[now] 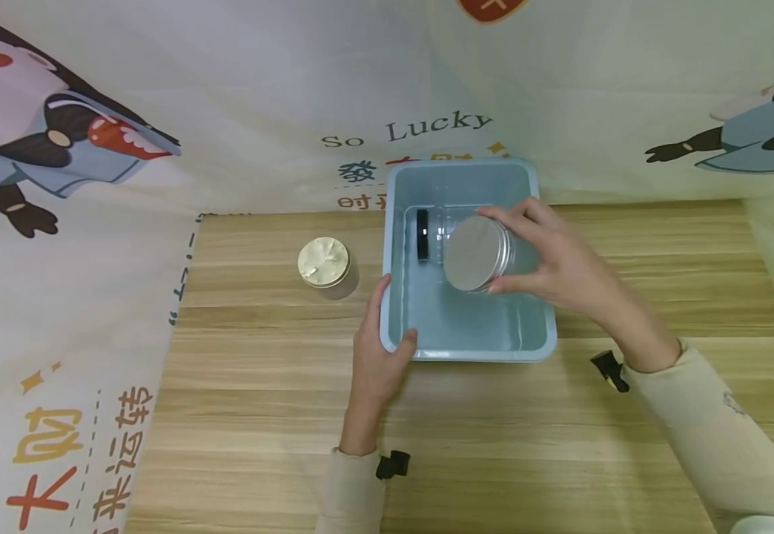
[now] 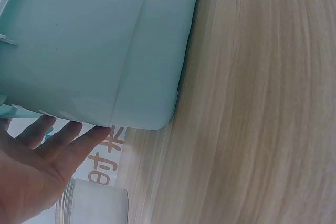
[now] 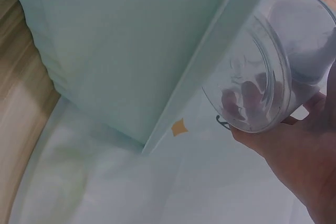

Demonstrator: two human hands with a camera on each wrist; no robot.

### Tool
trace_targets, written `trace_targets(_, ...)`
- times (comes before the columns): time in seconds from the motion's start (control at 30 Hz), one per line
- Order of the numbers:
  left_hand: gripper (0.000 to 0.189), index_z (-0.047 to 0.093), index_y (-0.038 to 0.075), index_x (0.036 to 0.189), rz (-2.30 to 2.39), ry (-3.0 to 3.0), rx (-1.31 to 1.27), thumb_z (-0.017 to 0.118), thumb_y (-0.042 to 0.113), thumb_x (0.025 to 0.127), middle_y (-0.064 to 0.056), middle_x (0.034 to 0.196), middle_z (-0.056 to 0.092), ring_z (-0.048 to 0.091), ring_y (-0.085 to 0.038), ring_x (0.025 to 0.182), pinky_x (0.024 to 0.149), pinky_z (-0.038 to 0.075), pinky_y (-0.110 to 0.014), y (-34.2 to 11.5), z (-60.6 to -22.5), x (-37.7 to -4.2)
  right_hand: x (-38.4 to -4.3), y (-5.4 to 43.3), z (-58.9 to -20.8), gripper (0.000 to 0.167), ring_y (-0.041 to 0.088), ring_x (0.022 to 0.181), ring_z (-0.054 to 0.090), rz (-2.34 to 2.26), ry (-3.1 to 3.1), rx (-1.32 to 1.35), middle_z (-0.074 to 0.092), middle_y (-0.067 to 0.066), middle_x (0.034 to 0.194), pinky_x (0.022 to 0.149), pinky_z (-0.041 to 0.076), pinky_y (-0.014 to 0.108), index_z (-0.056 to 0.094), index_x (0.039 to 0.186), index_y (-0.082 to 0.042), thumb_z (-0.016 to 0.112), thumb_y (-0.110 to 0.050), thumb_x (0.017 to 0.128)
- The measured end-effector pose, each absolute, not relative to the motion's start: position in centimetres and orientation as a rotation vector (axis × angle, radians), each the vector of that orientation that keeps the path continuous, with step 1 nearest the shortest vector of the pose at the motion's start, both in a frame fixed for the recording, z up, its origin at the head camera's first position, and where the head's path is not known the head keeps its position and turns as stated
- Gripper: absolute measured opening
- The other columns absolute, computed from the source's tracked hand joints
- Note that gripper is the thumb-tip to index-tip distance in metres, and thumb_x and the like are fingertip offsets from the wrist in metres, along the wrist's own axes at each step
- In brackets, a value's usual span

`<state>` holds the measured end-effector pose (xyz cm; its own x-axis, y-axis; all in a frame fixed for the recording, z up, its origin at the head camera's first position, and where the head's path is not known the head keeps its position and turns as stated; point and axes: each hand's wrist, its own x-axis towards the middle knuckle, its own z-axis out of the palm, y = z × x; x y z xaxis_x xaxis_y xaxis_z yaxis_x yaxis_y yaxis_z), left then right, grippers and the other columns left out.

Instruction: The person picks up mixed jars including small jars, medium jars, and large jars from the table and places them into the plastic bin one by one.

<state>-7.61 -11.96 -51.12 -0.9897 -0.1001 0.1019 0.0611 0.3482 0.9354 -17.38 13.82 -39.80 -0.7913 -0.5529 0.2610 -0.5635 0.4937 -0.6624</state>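
My right hand (image 1: 554, 259) grips a clear jar with a silver screw lid (image 1: 474, 254) over the light blue plastic bin (image 1: 470, 354), the lid tilted up toward the head camera. In the right wrist view the jar's round clear base (image 3: 257, 77) shows, with fingers curled round its side. My left hand (image 1: 376, 360) holds the bin at its front left corner, thumb over the rim and fingers along the outer left wall (image 2: 79, 77). Inside the bin, a clear jar with a black lid (image 1: 422, 235) lies on its side, partly behind the held jar.
Left of the bin, another jar with a shiny pale gold lid (image 1: 324, 264) stands on the wooden table (image 1: 260, 415). A printed cloth (image 1: 260, 89) hangs behind the table and along its sides. Black straps (image 1: 392, 465) show at both wrists.
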Motion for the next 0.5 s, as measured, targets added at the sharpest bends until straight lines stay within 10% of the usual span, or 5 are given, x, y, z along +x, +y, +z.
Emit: trace_targets(0.5, 0.079, 0.033, 0.034, 0.153, -1.689, -2.485, 0.034, 0.061, 0.026, 0.079, -0.005, 0.145, 0.05, 0.054, -0.027, 0.117, 0.094, 0.047, -0.053, -12.1, -51.2, -7.7, -17.0, 12.3, -41.2, 0.088, 0.02, 0.099, 0.047, 1.153, -2.821, 1.107, 0.05, 0.001, 0.108, 0.08, 0.043, 0.039, 0.051, 0.146, -0.017, 0.089, -0.034, 0.068)
